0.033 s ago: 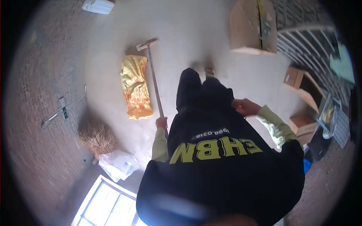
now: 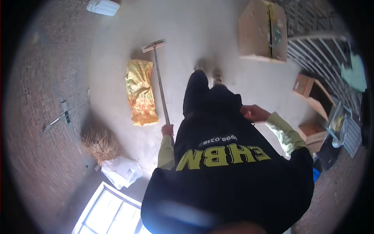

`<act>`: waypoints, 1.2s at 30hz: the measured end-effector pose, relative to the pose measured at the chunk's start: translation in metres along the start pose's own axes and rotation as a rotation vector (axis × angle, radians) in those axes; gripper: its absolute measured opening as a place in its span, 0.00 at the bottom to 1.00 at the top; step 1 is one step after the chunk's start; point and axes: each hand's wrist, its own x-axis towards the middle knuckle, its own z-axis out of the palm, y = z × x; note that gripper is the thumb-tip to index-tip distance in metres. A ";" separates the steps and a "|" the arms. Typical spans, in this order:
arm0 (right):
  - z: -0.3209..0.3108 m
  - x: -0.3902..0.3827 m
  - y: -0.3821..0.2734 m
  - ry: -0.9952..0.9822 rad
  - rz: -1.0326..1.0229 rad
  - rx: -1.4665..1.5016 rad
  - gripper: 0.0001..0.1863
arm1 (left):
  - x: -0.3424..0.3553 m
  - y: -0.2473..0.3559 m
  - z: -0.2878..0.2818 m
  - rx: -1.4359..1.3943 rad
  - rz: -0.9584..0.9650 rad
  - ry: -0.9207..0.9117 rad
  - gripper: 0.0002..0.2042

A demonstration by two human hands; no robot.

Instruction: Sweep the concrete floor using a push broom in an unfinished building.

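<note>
My left hand point(image 2: 167, 130) is wrapped round the grey shaft of a long-handled T-shaped tool point(image 2: 160, 84). Its flat crosspiece head rests on the floor ahead of me, and the far end of the handle runs out of sight beside my black jacket point(image 2: 222, 187). Just left of the shaft lies a crumpled yellow sack point(image 2: 140, 95). By my right hip, at the jacket's hem, my right hand point(image 2: 255, 113) has its fingers curled in. A bit of red shows near its fingertips, too small to name.
A big cardboard box point(image 2: 257, 31) stands ahead on the right, near metal railings point(image 2: 315, 50). Smaller open cartons point(image 2: 311, 91) lie further right. On the left are a brick wall point(image 2: 43, 93), a straw bundle point(image 2: 101, 144), a clear plastic bag point(image 2: 122, 171) and a white container point(image 2: 103, 7).
The floor and the things on it sit slightly lower in the picture, and more of my feet shows. Both hands keep their places and grips.
</note>
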 end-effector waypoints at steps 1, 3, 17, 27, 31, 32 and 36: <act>-0.024 0.014 -0.009 0.000 0.008 -0.003 0.09 | 0.006 0.031 -0.017 -0.040 -0.047 0.009 0.16; -0.068 0.042 -0.028 -0.023 0.025 -0.012 0.09 | 0.026 0.069 -0.029 -0.090 -0.114 0.010 0.15; -0.366 0.199 -0.174 0.088 0.141 -0.078 0.21 | 0.398 0.423 -0.188 -0.303 0.021 0.004 0.15; -0.614 0.366 -0.168 0.485 0.024 0.670 0.06 | 0.547 0.627 -0.297 -0.192 0.084 0.183 0.14; -0.683 0.428 -0.119 0.711 0.176 0.252 0.12 | 0.571 0.690 -0.333 -0.134 0.078 0.244 0.14; -0.693 0.441 -0.097 0.585 0.177 0.481 0.13 | 0.574 0.702 -0.340 -0.162 0.042 0.233 0.14; -0.756 0.480 -0.117 0.429 0.065 0.209 0.15 | 0.609 0.749 -0.361 -0.199 -0.011 0.223 0.14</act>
